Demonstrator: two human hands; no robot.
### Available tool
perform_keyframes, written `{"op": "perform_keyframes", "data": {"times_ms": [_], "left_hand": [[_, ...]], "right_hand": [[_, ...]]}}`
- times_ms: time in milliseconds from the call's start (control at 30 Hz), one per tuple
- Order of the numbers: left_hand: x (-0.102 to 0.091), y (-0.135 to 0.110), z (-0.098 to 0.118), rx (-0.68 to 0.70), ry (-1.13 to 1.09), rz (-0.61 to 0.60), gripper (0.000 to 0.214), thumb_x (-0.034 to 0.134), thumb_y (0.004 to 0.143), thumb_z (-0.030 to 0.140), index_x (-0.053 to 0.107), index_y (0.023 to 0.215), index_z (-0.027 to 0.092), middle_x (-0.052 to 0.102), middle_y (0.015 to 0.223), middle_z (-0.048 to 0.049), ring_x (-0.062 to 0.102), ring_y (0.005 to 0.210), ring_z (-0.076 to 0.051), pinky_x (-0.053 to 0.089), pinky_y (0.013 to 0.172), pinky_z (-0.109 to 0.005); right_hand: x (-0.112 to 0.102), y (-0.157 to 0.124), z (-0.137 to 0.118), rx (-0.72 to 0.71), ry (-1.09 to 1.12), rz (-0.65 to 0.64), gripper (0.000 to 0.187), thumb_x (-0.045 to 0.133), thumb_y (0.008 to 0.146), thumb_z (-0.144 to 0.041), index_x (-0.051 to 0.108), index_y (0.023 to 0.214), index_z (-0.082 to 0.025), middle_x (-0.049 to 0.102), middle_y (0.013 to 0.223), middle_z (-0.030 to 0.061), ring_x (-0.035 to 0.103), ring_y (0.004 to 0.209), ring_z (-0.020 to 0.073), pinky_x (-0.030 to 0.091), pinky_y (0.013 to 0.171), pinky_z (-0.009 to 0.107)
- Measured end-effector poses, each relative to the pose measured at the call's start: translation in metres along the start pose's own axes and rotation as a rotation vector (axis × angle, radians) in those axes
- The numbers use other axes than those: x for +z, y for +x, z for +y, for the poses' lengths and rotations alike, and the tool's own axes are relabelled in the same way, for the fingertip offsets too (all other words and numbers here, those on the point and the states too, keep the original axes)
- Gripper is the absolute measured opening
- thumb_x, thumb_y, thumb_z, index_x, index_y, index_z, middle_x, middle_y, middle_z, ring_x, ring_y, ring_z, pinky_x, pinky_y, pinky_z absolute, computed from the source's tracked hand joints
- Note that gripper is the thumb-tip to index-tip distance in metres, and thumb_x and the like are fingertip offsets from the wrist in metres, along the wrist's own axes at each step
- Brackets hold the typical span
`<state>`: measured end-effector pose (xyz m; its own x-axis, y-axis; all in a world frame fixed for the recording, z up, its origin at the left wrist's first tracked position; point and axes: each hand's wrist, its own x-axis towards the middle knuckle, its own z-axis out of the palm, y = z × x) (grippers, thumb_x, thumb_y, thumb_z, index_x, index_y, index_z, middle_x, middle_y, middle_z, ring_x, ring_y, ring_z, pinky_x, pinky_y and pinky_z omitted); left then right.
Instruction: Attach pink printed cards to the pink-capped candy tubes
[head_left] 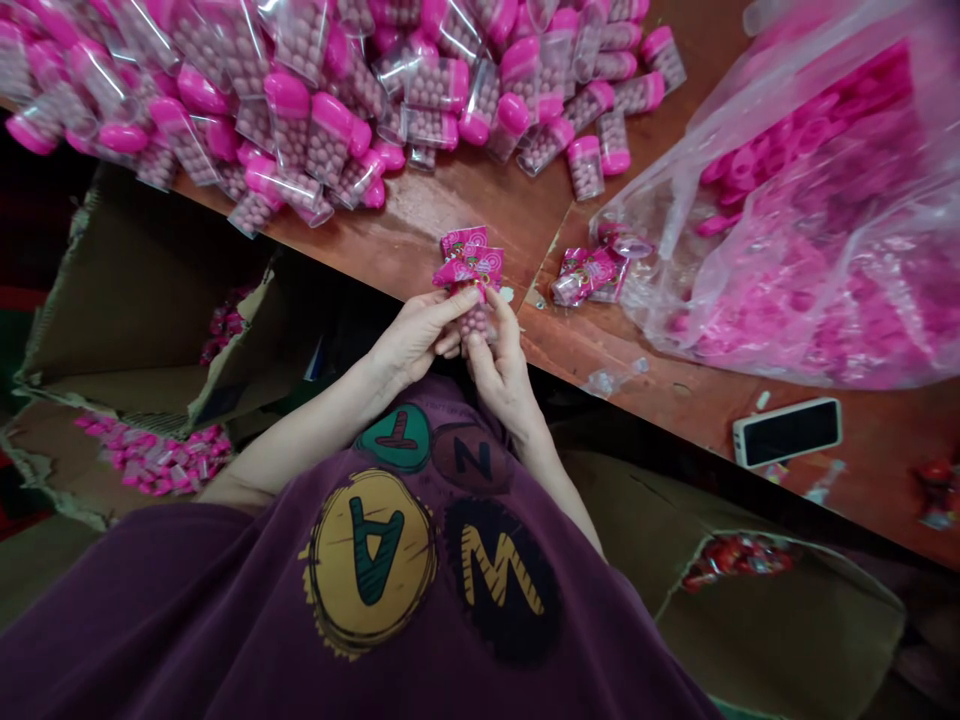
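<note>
Close to the table's front edge, a small clear candy bottle filled with pink balls is held between both hands. My left hand grips it from the left, its thumb near the bottle's top. From the right, my right hand pinches the same bottle, thumb low and fingers along the side. Pink printed packets show just beyond my fingertips; whether they are attached to the bottle I cannot tell. To the right lie more printed pink packets, beside a plastic bag.
Many pink-capped candy bottles are heaped along the back of the wooden table. A translucent bag of pink parts stands right, behind a phone. Cardboard boxes with packets sit below the table edge on both sides.
</note>
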<state>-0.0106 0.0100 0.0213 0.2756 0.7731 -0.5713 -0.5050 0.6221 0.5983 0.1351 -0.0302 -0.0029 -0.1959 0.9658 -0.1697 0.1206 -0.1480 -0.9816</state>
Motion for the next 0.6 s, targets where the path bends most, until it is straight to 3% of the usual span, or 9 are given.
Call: {"op": "perform_keyframes", "data": {"times_ms": [67, 133, 267, 433, 600], "left_hand": [[0.0, 0.0, 0.003, 0.01, 0.012, 0.046, 0.041, 0.082, 0.094, 0.048, 0.06, 0.076, 0.017, 0.051, 0.053, 0.0082, 0.034, 0.036, -0.002, 0.028, 0.041, -0.02], [0.002, 0.0, 0.006, 0.034, 0.024, 0.131, 0.045, 0.08, 0.095, 0.051, 0.055, 0.075, 0.019, 0.049, 0.053, 0.0091, 0.032, 0.035, -0.001, 0.028, 0.041, -0.02], [0.006, -0.002, 0.009, 0.088, 0.031, 0.237, 0.05, 0.075, 0.097, 0.056, 0.049, 0.073, 0.02, 0.046, 0.051, 0.0099, 0.032, 0.034, -0.001, 0.029, 0.04, -0.02], [0.005, -0.004, 0.003, 0.051, 0.029, 0.112, 0.053, 0.077, 0.094, 0.06, 0.055, 0.071, 0.018, 0.045, 0.047, 0.0088, 0.034, 0.034, -0.002, 0.029, 0.04, -0.019], [-0.001, -0.003, -0.004, -0.027, 0.051, 0.009, 0.047, 0.079, 0.096, 0.051, 0.062, 0.073, 0.014, 0.055, 0.049, 0.004, 0.032, 0.033, 0.0, 0.021, 0.037, -0.018]], "right_hand": [[0.0, -0.002, 0.0, 0.057, 0.089, 0.005, 0.061, 0.056, 0.104, -0.061, 0.043, 0.159, -0.037, 0.069, 0.108, 0.0056, 0.07, 0.091, 0.0221, 0.064, 0.074, 0.039], [0.001, -0.003, 0.0, 0.116, 0.175, 0.006, 0.06, 0.058, 0.103, -0.062, 0.046, 0.157, -0.038, 0.062, 0.086, 0.0003, 0.059, 0.067, 0.0169, 0.056, 0.057, 0.032], [0.006, -0.004, 0.0, 0.157, 0.256, 0.039, 0.056, 0.062, 0.101, -0.062, 0.05, 0.15, -0.038, 0.054, 0.077, -0.004, 0.042, 0.051, 0.0108, 0.04, 0.045, 0.026], [0.012, -0.004, -0.001, 0.148, 0.349, 0.077, 0.056, 0.068, 0.097, -0.062, 0.045, 0.143, -0.038, 0.055, 0.073, -0.0076, 0.038, 0.045, 0.0088, 0.037, 0.042, 0.026], [0.009, -0.002, -0.004, 0.164, 0.434, 0.004, 0.062, 0.072, 0.094, -0.064, 0.039, 0.14, -0.038, 0.058, 0.072, -0.0112, 0.033, 0.038, 0.0062, 0.035, 0.039, 0.026]]}}
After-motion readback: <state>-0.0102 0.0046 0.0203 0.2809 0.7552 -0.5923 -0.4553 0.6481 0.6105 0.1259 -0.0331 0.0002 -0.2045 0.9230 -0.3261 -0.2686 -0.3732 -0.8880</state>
